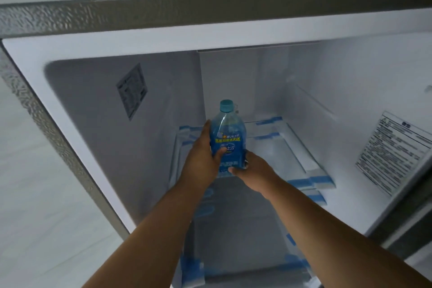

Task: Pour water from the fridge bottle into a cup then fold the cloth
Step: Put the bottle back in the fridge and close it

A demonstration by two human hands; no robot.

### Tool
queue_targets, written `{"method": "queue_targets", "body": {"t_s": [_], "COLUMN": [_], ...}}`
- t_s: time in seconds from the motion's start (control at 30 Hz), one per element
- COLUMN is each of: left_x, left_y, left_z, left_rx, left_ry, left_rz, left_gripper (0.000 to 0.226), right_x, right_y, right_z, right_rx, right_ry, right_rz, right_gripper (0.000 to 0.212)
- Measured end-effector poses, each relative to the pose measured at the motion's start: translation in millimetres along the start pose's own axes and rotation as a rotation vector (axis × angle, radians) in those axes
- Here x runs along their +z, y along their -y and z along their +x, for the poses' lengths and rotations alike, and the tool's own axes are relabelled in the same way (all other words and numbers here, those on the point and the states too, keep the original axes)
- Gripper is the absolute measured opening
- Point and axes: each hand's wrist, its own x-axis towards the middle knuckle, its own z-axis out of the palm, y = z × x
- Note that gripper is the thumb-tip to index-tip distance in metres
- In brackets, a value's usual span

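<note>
A clear water bottle (230, 134) with a blue label and a light blue cap stands upright inside the open fridge, over a glass shelf. My left hand (205, 156) wraps its left side, thumb across the label. My right hand (253, 169) grips its lower right, near the base. Both arms reach in from below. No cup or cloth is in view.
The fridge interior (350, 91) is white, with glass shelves (285, 147) edged in blue tape. A sticker sits on the left inner wall (132, 91). The open door (397, 152) with a printed label is at the right. The grey fridge frame (46, 124) runs along the left.
</note>
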Motion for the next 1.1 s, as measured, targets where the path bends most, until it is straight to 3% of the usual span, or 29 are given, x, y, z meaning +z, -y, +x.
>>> {"method": "queue_targets", "body": {"t_s": [0.1, 0.2, 0.3, 0.37, 0.47, 0.53, 0.7, 0.8, 0.97, 1.1], "left_x": [0.2, -5.0, -4.9, 2.2, 14.0, 22.7, 37.3, 53.4, 80.8, 106.2], "left_y": [0.0, -5.8, -18.4, -32.2, -65.4, -89.1, -162.1, -208.8, -290.2, -306.6], "left_z": [1.3, -14.3, -43.7, -61.2, -88.6, -109.7, -176.4, -217.1, -286.8, -314.0], "left_rx": [0.027, -0.002, 0.197, 0.302, 0.401, 0.540, 0.961, 1.190, 1.281, 1.226], "left_ry": [0.023, -0.101, -0.258, -0.112, 0.431, 0.608, 0.569, 0.471, 0.575, 0.509], "left_rz": [0.020, 0.242, 0.330, 0.282, 0.199, 0.210, 0.020, -0.082, 0.054, 0.098], "left_gripper": [0.083, 0.096, 0.074, 0.056, 0.039, 0.042, 0.041, 0.054, 0.083, 0.087], "right_x": [-3.4, -15.8, -34.2, -47.1, -62.6, -67.9, -61.3, -57.3, -63.9, -79.1], "right_y": [1.7, 1.1, -5.6, -9.6, -10.7, -11.5, -21.4, -29.5, -29.0, -28.7], "right_z": [-5.9, -30.1, -76.5, -112.2, -169.5, -210.5, -323.0, -395.1, -516.3, -589.5], "right_rx": [0.047, 0.096, 0.119, 0.155, 0.234, 0.303, 0.489, 0.624, 0.823, 0.966], "right_ry": [0.022, -0.003, -0.093, -0.171, -0.306, -0.400, -0.638, -0.752, -0.934, -1.062], "right_rz": [-0.144, -0.209, -0.204, -0.197, -0.241, -0.264, -0.322, -0.402, -0.479, -0.463], "right_gripper": [0.051, 0.070, 0.071, 0.069, 0.068, 0.067, 0.057, 0.054, 0.056, 0.054]}}
